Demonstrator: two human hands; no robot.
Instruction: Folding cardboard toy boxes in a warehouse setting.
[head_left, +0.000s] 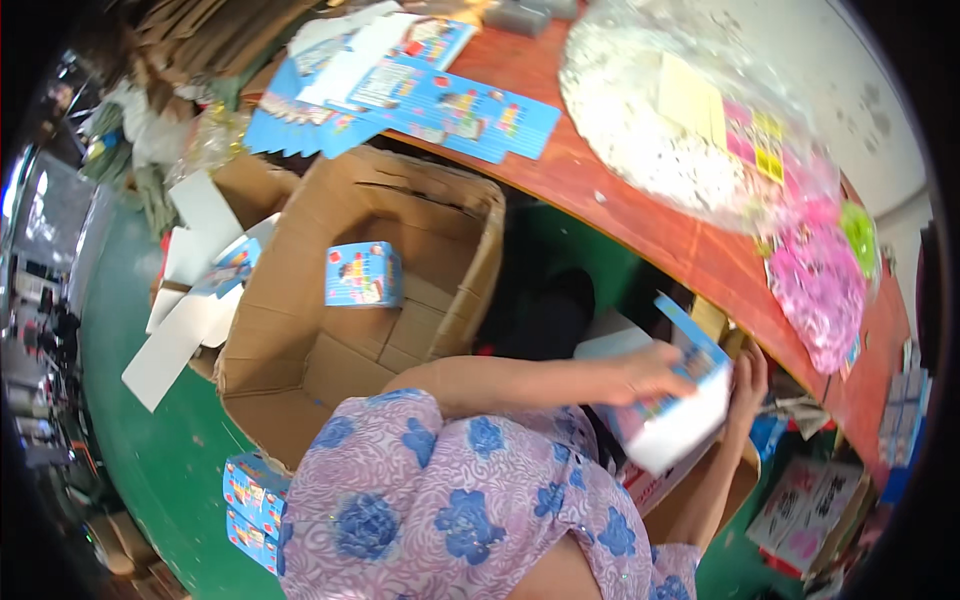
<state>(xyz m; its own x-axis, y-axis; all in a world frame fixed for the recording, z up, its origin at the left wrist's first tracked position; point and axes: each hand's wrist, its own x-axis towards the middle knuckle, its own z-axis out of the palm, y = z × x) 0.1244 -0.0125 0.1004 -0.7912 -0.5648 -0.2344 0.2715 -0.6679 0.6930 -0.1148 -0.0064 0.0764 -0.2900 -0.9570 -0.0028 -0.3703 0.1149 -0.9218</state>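
Observation:
A small blue and white carton [680, 428] is between my hands at the table's near edge, with a blue flap standing up at its far end. My left hand [655, 375] reaches across to the right and is closed on the carton's near-left side; its fingertips are slightly blurred. Along the carton's right side, my right hand [745, 390] grips it, its fingers pointing up. What the carton contains does not show. One closed blue printed carton [362, 275] sits inside the large brown cardboard box [245, 350] to my left.
Flat blue carton blanks [470, 115] lie on the red table [640, 235], beside a clear bag of small white pieces [640, 130] and a bag of pink pieces [815, 290]. Blue cartons [252, 510] are stacked on the green floor. White cardboard pieces [165, 350] stick out left of the box.

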